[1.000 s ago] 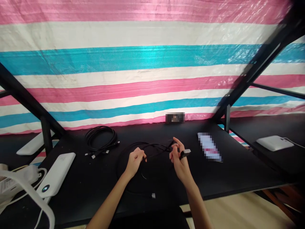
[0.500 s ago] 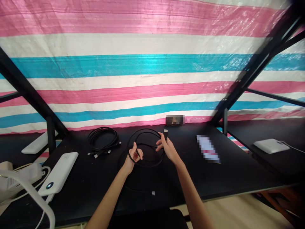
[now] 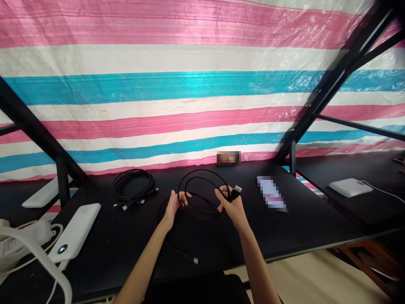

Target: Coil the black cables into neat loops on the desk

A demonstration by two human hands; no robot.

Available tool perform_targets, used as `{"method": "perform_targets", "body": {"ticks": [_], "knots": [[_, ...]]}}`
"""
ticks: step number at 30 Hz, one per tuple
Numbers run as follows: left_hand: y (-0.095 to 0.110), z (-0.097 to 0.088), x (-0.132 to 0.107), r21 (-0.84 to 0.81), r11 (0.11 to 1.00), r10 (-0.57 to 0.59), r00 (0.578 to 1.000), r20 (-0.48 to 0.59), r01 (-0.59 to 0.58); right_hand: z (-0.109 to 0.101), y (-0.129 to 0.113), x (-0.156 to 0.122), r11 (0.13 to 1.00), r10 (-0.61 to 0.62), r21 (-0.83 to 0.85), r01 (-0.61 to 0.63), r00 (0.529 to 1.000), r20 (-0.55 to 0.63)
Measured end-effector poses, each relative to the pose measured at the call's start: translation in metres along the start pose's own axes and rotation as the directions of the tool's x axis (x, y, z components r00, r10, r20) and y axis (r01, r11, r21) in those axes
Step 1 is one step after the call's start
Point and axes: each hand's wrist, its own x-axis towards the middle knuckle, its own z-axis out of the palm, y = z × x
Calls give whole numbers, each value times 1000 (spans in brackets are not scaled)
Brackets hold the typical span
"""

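Both my hands hold one black cable wound into upright loops above the black table. My left hand pinches the loops on their left side. My right hand grips the right side, with a silver-tipped plug sticking out above its fingers. The cable's other end trails down to a small plug lying on the table near its front edge.
A second coiled black cable lies at the back left. A white power bank and white cords sit at the left. A blurred flat card lies at the right; a white device rests on the neighbouring table.
The loops have risen and stand wider between my hands. My right hand shifted right and lower, the plug now pointing up-right. The loose end on the table slid slightly left.
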Motion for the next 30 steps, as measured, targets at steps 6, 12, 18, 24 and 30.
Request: {"method": "perform_targets", "body": {"ticks": [6, 12, 18, 24, 30], "knots": [[-1, 4, 0, -250, 967, -42, 999, 10, 43, 7, -12, -19, 998, -29, -41, 38, 980, 195], [7, 2, -4, -630, 764, -89, 990, 112, 140, 0, -2, -20, 986, -55, -131, 103, 943, 329], [7, 4, -4, -678, 730, -106, 994, 12, 86, -13, 7, -20, 971, -65, -205, 126, 957, 282], [11, 5, -6, -675, 736, -117, 992, -48, 54, -18, 19, -17, 973, -47, -204, 104, 963, 267], [12, 4, -6, -706, 708, -76, 992, -96, -14, -16, 21, -16, 976, -49, -198, 89, 979, 198]]}}
